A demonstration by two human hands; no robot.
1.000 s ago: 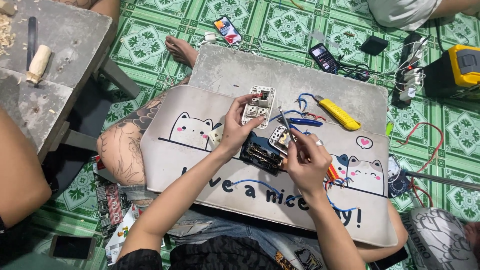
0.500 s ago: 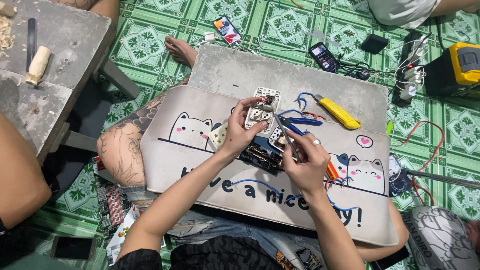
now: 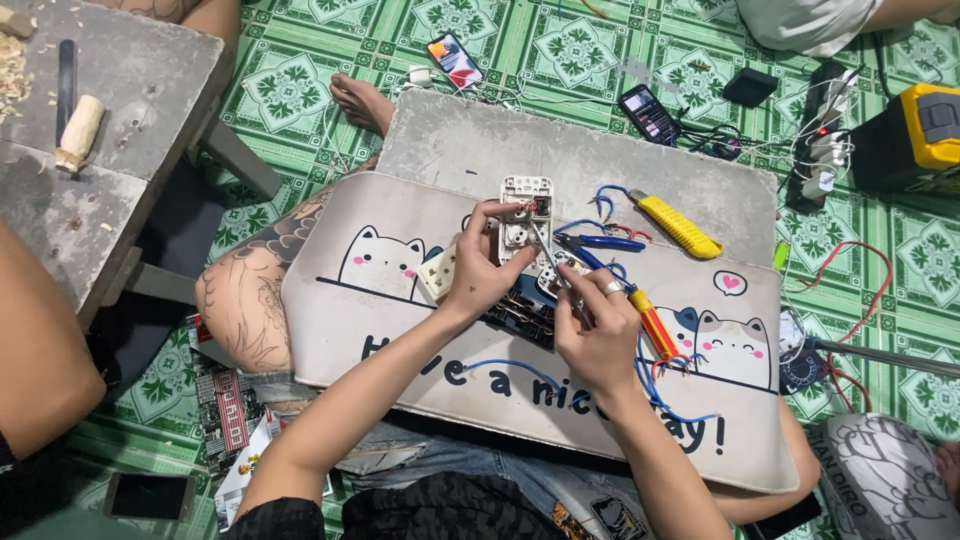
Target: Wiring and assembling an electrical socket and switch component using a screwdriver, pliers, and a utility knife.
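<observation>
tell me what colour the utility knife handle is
Yellow; the utility knife shows clearly in the head view.

Socket module [image 3: 524, 215]: white moulded plastic, smooth, semi-gloss. Mat [image 3: 400, 330]: beige, smooth, matt. Utility knife [image 3: 678, 226]: yellow glossy plastic body. Slab [image 3: 480, 145]: grey, rough, concrete-like. Wires [image 3: 505, 368]: blue plastic insulation. Floor [image 3: 290, 90]: glossy patterned green covering.

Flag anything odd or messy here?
Loose blue wire offcuts lie scattered over the mat. Left hand holds the white socket plate while the right hand pokes a thin tool into it. Nothing looks broken.
</observation>
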